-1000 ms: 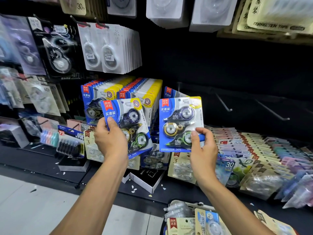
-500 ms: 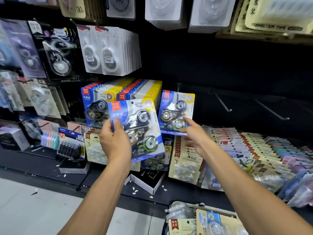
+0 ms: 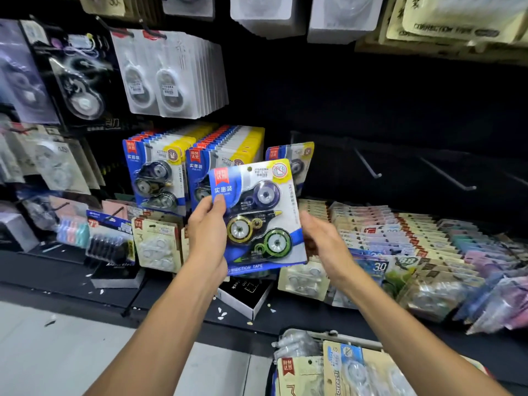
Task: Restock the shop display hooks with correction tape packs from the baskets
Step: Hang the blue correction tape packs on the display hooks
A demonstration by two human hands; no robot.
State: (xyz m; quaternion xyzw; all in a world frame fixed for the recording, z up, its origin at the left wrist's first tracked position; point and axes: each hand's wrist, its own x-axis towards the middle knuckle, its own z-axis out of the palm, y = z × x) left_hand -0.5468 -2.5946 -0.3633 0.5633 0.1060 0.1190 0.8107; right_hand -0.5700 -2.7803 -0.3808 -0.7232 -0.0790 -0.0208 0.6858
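A blue correction tape pack (image 3: pixel 258 215) was gripped at its left edge by the left hand (image 3: pixel 207 238), thumb on the front, in front of the hung packs (image 3: pixel 160 172). The right hand (image 3: pixel 324 244) was held just beside its right edge, fingers relaxed and apart; contact couldn't be told.

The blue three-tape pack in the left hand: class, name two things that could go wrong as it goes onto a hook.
1. The left hand grips the blue pack by one edge only; the right hand is open beside it, so the pack may tilt and its hang hole miss the hook.
2. The single pack already hanging behind sits crooked; a bump might knock it onto the packs on the shelf.
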